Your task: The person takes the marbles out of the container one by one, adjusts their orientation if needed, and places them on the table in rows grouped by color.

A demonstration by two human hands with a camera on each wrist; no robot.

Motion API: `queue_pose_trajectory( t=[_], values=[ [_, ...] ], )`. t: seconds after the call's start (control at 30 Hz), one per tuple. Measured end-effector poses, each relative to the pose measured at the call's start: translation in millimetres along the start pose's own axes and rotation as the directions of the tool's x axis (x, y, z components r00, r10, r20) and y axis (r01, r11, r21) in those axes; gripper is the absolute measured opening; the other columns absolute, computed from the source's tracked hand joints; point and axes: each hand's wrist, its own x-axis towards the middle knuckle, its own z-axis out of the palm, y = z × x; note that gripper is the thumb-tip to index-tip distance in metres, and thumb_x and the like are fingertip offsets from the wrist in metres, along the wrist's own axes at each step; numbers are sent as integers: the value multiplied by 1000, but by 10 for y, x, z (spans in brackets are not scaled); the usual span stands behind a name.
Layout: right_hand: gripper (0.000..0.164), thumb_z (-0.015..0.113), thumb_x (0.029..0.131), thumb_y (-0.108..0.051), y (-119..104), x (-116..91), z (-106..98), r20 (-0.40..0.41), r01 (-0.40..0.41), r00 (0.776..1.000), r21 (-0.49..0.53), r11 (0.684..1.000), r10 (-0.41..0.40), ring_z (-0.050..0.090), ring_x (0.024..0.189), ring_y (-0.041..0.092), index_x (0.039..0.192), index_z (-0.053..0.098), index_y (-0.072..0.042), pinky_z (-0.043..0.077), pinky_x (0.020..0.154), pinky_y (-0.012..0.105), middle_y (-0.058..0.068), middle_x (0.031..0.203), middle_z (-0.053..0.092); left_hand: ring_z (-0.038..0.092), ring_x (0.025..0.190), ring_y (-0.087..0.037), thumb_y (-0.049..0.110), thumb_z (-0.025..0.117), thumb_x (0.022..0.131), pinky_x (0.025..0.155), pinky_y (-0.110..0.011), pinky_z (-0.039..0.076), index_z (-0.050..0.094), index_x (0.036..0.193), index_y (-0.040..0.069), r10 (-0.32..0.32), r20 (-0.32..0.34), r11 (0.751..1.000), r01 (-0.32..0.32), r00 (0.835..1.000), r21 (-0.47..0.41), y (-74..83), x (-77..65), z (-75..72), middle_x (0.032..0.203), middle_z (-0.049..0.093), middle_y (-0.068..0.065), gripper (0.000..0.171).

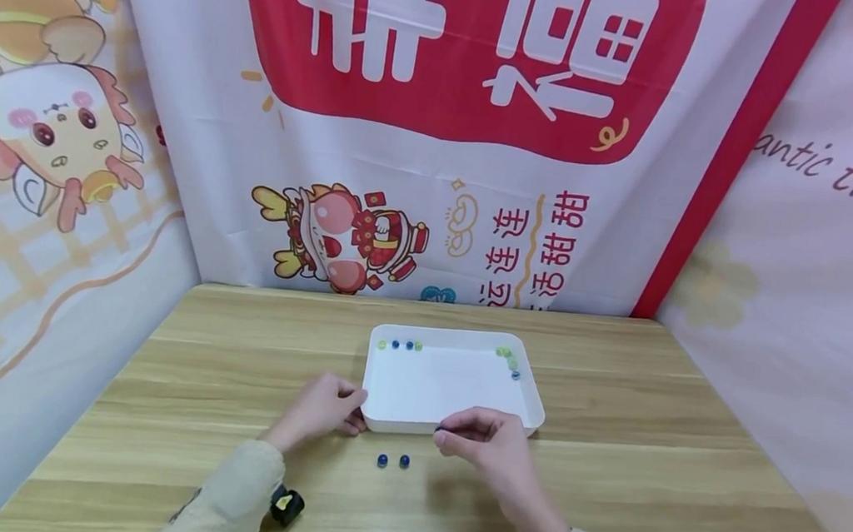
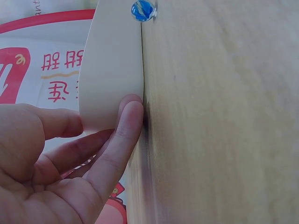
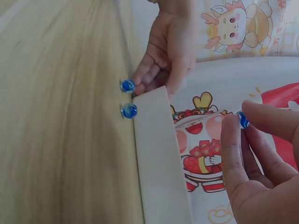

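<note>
A shallow white tray [image 1: 424,387] sits on the wooden table. My left hand [image 1: 321,408] holds its near left corner, thumb at the rim and fingers against the outer wall [image 2: 110,70]. Over the tray's near edge, my right hand [image 1: 488,442] pinches a blue swirled marble [image 3: 243,120] between thumb and fingertips. Two more blue marbles, one on the left [image 1: 383,460] and one on the right [image 1: 404,461], lie on the table just in front of the tray.
Along the tray's far wall at the left is a short row of blue marbles [image 1: 395,344] and yellow-green ones. Several green marbles [image 1: 504,353] and a blue one [image 1: 516,375] line the far right corner. Printed cloth [image 1: 465,160] hangs behind the table [image 1: 680,486] and at both sides.
</note>
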Motion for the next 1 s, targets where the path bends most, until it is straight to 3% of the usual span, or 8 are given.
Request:
queue_pose_trajectory(
  t=[0.23, 0.6, 1.0],
  values=[
    [30, 83, 77, -6, 108, 22, 33, -2, -48, 999, 30, 998, 48, 69, 83, 27, 100, 69, 7, 58, 79, 34, 16, 92, 71, 69, 69, -23, 8, 55, 101, 64, -33, 61, 72, 90, -4, -2, -4, 1000, 2, 1000, 6, 5, 11, -4, 76, 68, -12, 24],
    [27, 84, 74, -4, 252, 104, 31, 26, -87, 996, -135, 987, 91, 65, 78, 19, 97, 71, 3, 54, 75, 31, 10, 88, 71, 68, 68, -23, 8, 55, 101, 64, -33, 61, 72, 87, -3, 9, -4, 1000, -9, 1000, 26, 4, 12, -10, 76, 68, -11, 25],
    [27, 84, 73, -1, 304, 173, 15, 58, -129, 988, -201, 971, 143, 67, 79, 19, 96, 71, 1, 56, 74, 29, 9, 88, 72, 68, 68, -22, 9, 55, 101, 63, -32, 61, 72, 84, -1, 2, -13, 999, -1, 1000, 37, 10, 2, -2, 75, 68, -10, 26]
  ],
)
